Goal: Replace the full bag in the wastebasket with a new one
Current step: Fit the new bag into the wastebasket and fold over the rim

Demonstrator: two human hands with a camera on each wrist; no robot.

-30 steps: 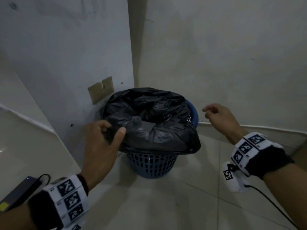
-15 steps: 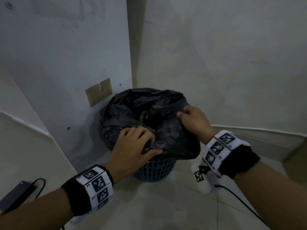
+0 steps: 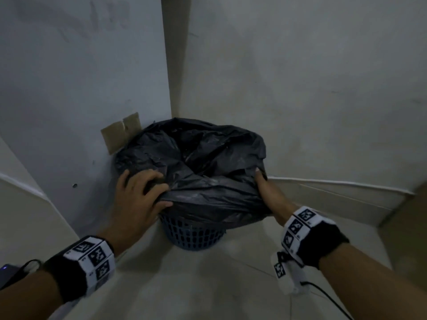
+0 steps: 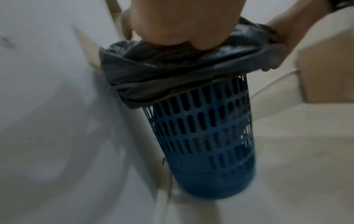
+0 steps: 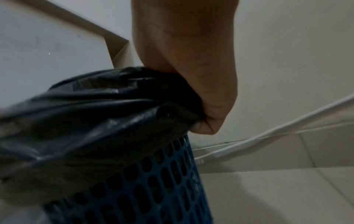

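Floor [image 3: 208, 285] corner, by wall: blue wastebasket [image 3: 193, 234] lined with black bag [image 3: 203, 162]. No legible writing. Left hand [image 3: 138, 197] and right hand [image 3: 269, 195] now grip the bag's opposite rim edges, farther apart than before.

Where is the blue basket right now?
In the head view the blue basket stands on the floor in the corner between two walls, under the black bag, with the left hand and right hand on either side.

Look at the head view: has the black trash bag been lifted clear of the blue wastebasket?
No, the black trash bag still sits in the blue wastebasket, its edge folded over the rim while both hands grip it.
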